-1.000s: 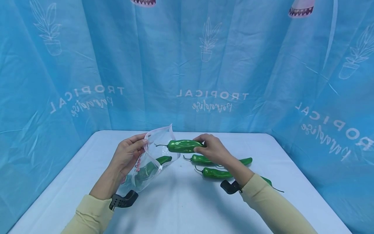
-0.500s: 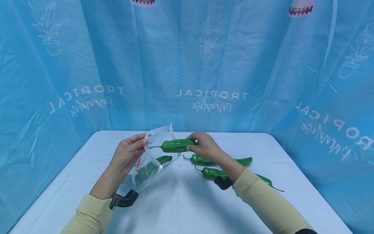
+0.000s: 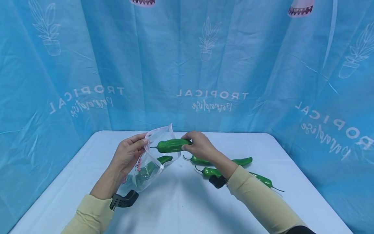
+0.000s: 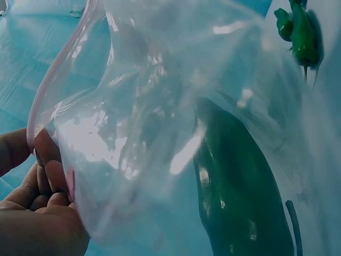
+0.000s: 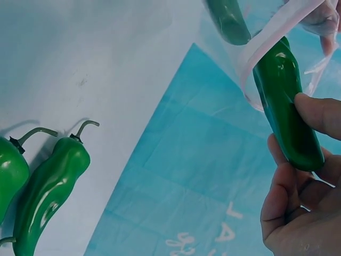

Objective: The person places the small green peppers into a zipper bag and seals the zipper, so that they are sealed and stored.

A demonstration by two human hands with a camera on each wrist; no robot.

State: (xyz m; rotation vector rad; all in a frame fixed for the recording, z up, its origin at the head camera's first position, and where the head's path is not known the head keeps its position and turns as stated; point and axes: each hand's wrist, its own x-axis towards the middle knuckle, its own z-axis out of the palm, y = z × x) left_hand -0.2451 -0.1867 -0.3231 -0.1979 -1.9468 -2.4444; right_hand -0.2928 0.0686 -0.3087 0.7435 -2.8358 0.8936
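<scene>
In the head view my left hand (image 3: 127, 154) pinches the rim of a clear zip bag (image 3: 160, 131), which hangs with its mouth toward the right. Inside the bag lies a green pepper (image 3: 147, 169), large through the plastic in the left wrist view. My right hand (image 3: 201, 148) holds a second green pepper (image 3: 172, 145) by its blunt tip, between thumb and fingers. That pepper points stem first to the left. Its stem end is within the bag's mouth, as the right wrist view shows, while the rest stays outside.
More green peppers lie on the white table (image 3: 175, 208) right of the bag: one at the back (image 3: 243, 161), one in front of it (image 3: 208, 172), and one farther right (image 3: 264, 180). My right forearm partly covers them. A blue printed curtain (image 3: 222, 71) surrounds the table.
My right hand has moved left with the pepper, bringing its stem end into the bag's mouth. The left hand and the bag have stayed nearly still.
</scene>
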